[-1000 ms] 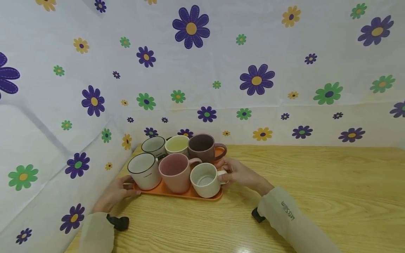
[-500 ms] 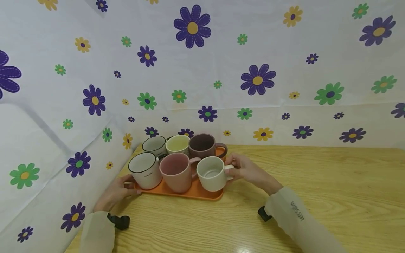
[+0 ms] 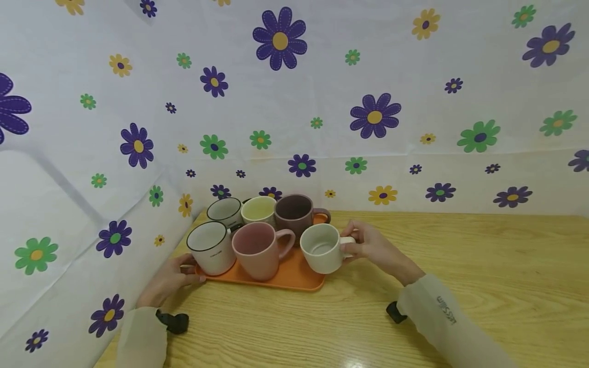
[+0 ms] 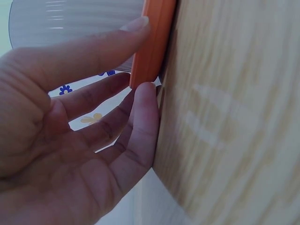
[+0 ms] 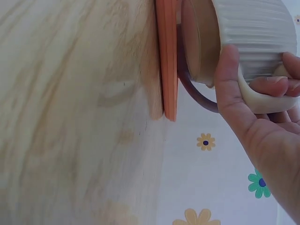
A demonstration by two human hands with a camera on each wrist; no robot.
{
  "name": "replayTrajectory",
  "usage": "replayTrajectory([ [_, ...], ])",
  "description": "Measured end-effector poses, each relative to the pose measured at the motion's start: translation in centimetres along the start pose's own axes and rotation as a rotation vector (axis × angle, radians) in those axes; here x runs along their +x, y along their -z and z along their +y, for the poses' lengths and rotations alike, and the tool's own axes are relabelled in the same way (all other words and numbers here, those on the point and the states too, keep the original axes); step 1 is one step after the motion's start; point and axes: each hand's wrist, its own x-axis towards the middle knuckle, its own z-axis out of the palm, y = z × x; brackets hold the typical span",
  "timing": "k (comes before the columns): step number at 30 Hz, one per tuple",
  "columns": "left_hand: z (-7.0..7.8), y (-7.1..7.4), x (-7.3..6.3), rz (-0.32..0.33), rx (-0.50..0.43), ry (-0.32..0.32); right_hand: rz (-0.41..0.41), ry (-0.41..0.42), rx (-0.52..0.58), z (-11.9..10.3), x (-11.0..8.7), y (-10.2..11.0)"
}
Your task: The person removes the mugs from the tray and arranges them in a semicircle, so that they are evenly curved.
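Observation:
My right hand (image 3: 375, 250) grips a small white ribbed mug (image 3: 321, 258) by its handle. In the right wrist view that mug (image 5: 258, 37) hangs clear of the orange tray (image 5: 168, 61), its base lifted off. At the tray's (image 3: 294, 278) near left corner, my left hand (image 3: 167, 281) pinches the edge. The left wrist view shows the thumb on the orange rim (image 4: 154, 44) and the other fingertips bunched at the corner. Nearest that hand stands a white mug with a black rim (image 3: 211, 255). A pink mug (image 3: 256, 258) sits beside it on the tray.
Along the tray's back row are another black-rimmed white mug (image 3: 224, 212), a pale yellow mug (image 3: 258, 210) and a dark brown mug (image 3: 294, 212). The wooden table (image 3: 460, 266) extends right. Flower-printed sheets (image 3: 322, 76) stand close behind and at the left.
The right hand has lifted the white mug off the tray's front right corner and carried it up and rightward. The left hand and the tray stay in place.

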Motion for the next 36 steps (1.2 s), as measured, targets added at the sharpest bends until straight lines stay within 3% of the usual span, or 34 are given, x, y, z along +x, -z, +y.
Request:
replayTrajectory([
  [7, -0.3, 0.2, 0.0, -0.012, -0.015, -0.021, -0.003, 0.019, 0.004, -0.2, -0.5, 0.7],
  [21, -0.2, 0.2, -0.1, -0.018, 0.001, -0.026, 0.074, 0.038, 0.03, -0.4, -2.2, 1.9],
  [36, -0.1, 0.2, -0.2, -0.015, 0.01, -0.025, 0.044, 0.087, 0.116, 0.2, -3.4, 3.3],
])
